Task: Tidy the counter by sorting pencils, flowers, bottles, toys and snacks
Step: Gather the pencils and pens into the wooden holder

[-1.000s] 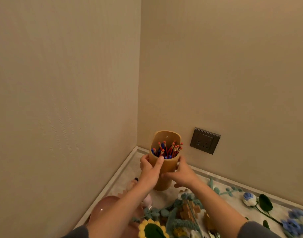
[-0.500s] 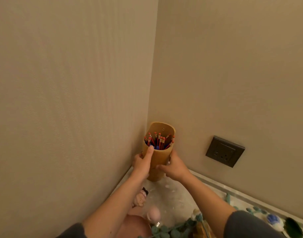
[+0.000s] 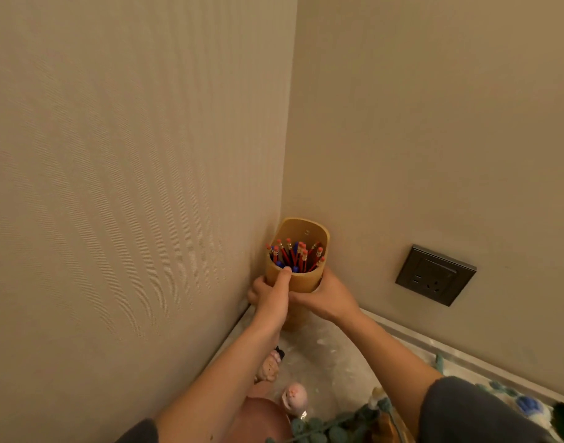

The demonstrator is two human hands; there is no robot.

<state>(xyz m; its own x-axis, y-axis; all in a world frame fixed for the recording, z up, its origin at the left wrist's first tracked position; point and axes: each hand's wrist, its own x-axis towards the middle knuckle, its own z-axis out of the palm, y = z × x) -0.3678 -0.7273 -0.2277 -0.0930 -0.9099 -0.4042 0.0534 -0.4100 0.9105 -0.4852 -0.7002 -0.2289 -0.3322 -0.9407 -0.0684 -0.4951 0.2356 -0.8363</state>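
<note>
Wrapping the tan pencil holder [image 3: 303, 282] from both sides, the left grip [image 3: 269, 294] curls round its left wall with the thumb up at the near rim, and the right grip [image 3: 326, 296] clasps its right wall, thumb across the front. The holder is upright in the far left corner where the two beige walls meet, its base low at the bench [image 3: 325, 356]; whether it rests there I cannot tell. Red and blue pencils [image 3: 295, 255] stand inside, eraser ends up. A dark wall socket [image 3: 435, 274] sits on the right wall, well apart. Nearer on the bench lie a small pink figure [image 3: 295, 396], another figure [image 3: 269, 366] beside the left forearm, green crochet leaves [image 3: 325, 427] and a blue crochet flower [image 3: 528, 406] at the right.
</note>
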